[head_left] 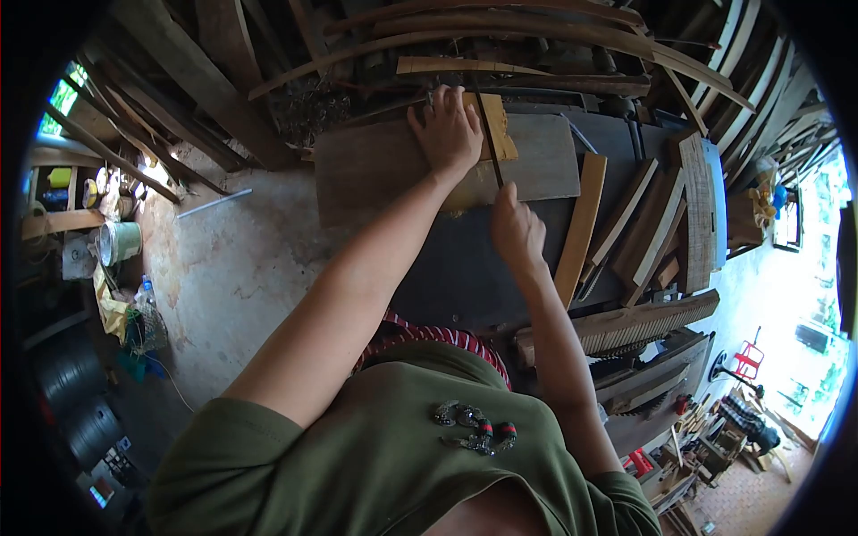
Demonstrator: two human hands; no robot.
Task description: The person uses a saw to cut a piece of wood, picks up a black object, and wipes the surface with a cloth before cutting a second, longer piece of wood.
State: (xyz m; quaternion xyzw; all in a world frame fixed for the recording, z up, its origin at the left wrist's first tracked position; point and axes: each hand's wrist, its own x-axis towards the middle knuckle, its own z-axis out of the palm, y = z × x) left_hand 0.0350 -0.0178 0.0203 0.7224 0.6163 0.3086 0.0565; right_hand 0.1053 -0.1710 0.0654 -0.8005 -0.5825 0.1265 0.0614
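A wide greyish board [375, 170] lies across a dark bench top [447, 268]. On the board is a short yellowish wood piece [499, 129] with a jagged right edge. My left hand [449, 134] presses on this piece's left side, its fingers spread toward the far edge. A long, thin dark tool [489, 134], like a saw blade or file, runs over the yellowish piece. My right hand [518, 228] is closed around the near end of that tool, just past the board's front edge.
Yellow and brown wood strips [581, 228] lie on the bench's right side. Long curved planks [500, 27] are stacked behind it. A bucket [120, 241] stands far left. A bent-over person [749, 424] is at the lower right.
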